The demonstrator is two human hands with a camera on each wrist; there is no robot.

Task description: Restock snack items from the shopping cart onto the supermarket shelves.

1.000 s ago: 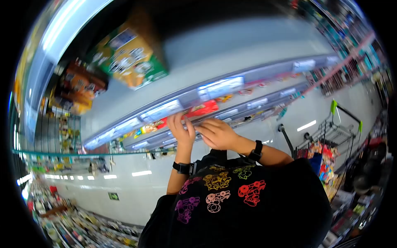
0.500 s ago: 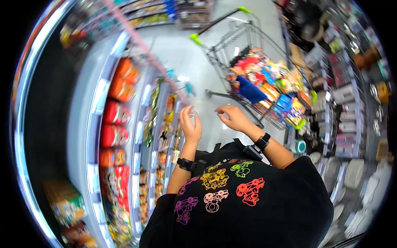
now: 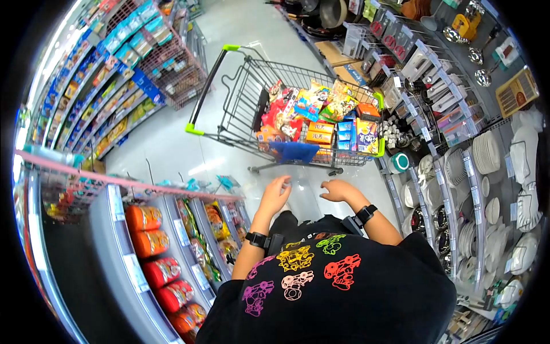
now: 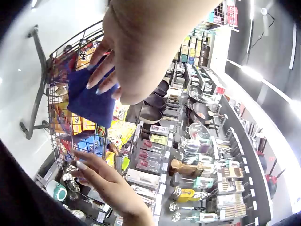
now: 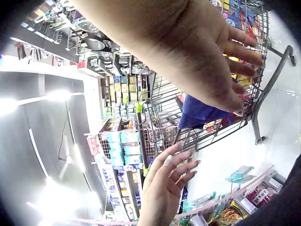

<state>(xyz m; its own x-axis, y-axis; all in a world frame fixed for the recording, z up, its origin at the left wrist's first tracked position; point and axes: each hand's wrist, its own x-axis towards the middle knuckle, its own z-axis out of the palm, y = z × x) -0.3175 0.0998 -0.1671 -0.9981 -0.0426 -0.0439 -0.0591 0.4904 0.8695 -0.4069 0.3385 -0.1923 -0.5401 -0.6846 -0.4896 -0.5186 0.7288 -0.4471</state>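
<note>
My left hand (image 3: 275, 196) is raised in front of my body with its fingers loosely bent and nothing in it. Level with it, my right hand (image 3: 338, 191) also holds nothing, its fingers relaxed. Just beyond both hands stands a wire shopping cart (image 3: 207, 89) with green corners. It carries bagged snacks (image 3: 312, 103), orange boxes (image 3: 319, 136) and blue boxes (image 3: 345, 135). A dark blue panel (image 3: 295, 152) hangs on its near side. In both wrist views the hands overlap the cart, fingers extended.
At the left, a shelf holds red and orange packs (image 3: 163, 272), with a pink-edged wire rack (image 3: 74, 198) at its end. Stacked plates (image 3: 486, 152), ladles (image 3: 482, 77) and pans (image 3: 332, 12) line the right side. Snack shelves (image 3: 97, 97) stand farther off at left.
The view has turned rightward from the shelf toward the cart, which now sits ahead at centre. My hands, close together at the shelf edge before, have come apart and lowered slightly.
</note>
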